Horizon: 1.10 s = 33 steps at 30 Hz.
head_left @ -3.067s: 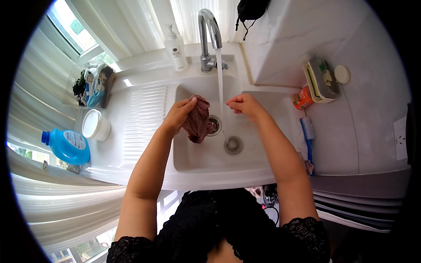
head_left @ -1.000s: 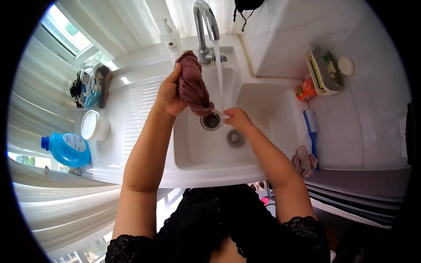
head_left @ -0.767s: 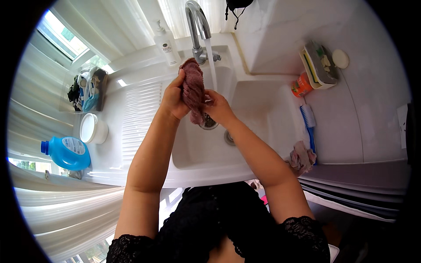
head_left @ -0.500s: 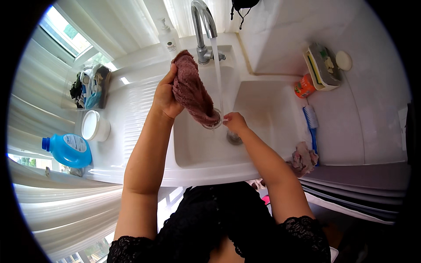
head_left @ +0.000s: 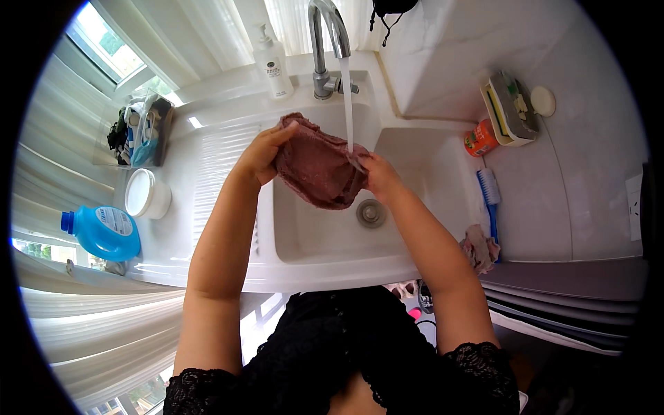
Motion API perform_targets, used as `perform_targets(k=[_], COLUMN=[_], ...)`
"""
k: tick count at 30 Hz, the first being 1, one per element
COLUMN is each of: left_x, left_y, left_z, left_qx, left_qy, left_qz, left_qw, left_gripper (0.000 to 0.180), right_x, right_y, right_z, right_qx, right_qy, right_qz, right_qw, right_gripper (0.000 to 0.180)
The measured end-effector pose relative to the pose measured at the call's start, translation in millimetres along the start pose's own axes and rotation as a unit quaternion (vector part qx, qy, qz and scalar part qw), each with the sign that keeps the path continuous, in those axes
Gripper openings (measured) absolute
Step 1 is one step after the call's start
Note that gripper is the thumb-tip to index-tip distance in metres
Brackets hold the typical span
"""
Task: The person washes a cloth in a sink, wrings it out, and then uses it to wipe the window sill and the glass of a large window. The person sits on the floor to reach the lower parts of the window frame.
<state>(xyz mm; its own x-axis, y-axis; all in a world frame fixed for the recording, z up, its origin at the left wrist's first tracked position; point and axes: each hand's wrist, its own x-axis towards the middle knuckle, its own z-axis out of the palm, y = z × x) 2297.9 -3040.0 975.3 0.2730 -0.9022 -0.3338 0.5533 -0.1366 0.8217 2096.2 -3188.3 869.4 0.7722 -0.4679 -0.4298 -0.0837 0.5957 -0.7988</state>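
Note:
A wet mauve cloth (head_left: 321, 166) with a fuzzy surface is stretched between my two hands over the white sink basin (head_left: 297, 238). My left hand (head_left: 266, 153) grips its left end, thumb on top. At the other end, my right hand (head_left: 379, 174) pinches the edge close to the running water. The stream falls from the chrome faucet (head_left: 328, 41) onto the cloth's right part. Below the cloth, the round metal drain (head_left: 371, 213) shows.
Left of the ribbed drainboard (head_left: 225, 166) stand a white tub (head_left: 147, 194), a blue bottle (head_left: 108, 232) and a clear bin (head_left: 142, 131). A white pump bottle (head_left: 272, 66) is behind. At right are a blue brush (head_left: 490, 197), an orange container (head_left: 479, 139) and a crumpled cloth (head_left: 478, 249).
My right hand has risen and taken hold of the cloth's right end. The cloth has swung from hanging lengthwise to lying spread under the stream, and my left hand has lowered slightly.

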Motion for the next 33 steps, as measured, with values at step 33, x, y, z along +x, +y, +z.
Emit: perform_targets(k=[33], left_x=[53], left_y=[-163], left_z=[42], left_qx=[-0.281], left_qy=[0.195], left_qz=[-0.006], left_qw=[0.940], left_gripper=[0.026], right_x=[9], right_y=[43], right_z=[57], right_qx=[-0.274], right_qy=[0.236], right_qz=[-0.190], right_qw=[0.913], right_gripper=[0.044])
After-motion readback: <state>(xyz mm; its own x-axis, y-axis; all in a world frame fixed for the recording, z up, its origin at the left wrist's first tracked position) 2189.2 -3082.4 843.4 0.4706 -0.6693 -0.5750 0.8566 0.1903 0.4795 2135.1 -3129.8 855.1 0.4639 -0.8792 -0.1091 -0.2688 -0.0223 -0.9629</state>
